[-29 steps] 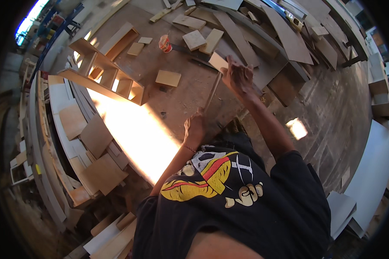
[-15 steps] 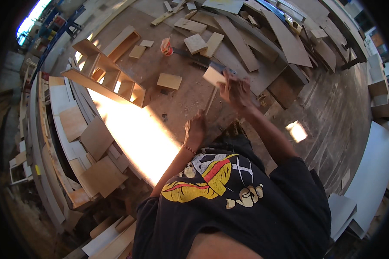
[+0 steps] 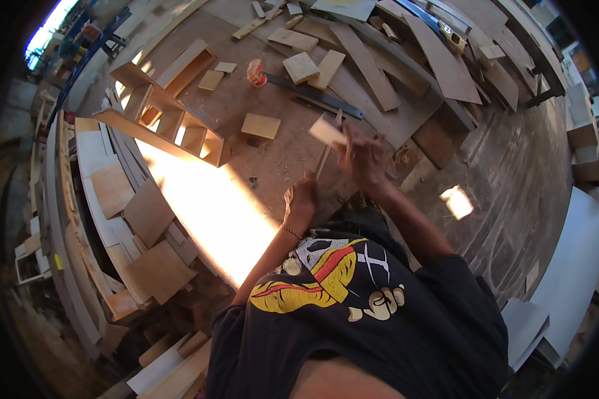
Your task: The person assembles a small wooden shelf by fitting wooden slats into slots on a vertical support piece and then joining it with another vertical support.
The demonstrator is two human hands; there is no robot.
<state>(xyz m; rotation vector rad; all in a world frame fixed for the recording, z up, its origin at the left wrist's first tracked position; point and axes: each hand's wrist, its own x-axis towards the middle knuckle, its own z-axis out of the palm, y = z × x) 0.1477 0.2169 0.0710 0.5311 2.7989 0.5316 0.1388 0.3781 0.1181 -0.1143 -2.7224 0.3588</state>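
My left hand [image 3: 301, 198] is closed on the near end of a thin wooden strip [image 3: 324, 158], which points away from me over the worktable. My right hand [image 3: 366, 158] grips a small pale block [image 3: 326, 131], flat-faced and apparently of wood. The block lies across the strip's far part; whether it presses on the strip I cannot tell. Beyond both hands, a long dark flat blade [image 3: 343, 106] rests on the table with a narrow strip beside it. Left of the block is a loose rectangular wood piece [image 3: 260, 126].
A wooden frame with compartments [image 3: 173, 120] stands at the left, near a red-and-white cup [image 3: 256, 73]. Boards and offcuts [image 3: 366, 66] pile up at the far right, with a handsaw [image 3: 451, 38] on top. More panels [image 3: 150, 213] are stacked at the left.
My right hand has drawn back toward me along the strip with the pale block, uncovering the end of the dark blade. My left hand has barely moved.
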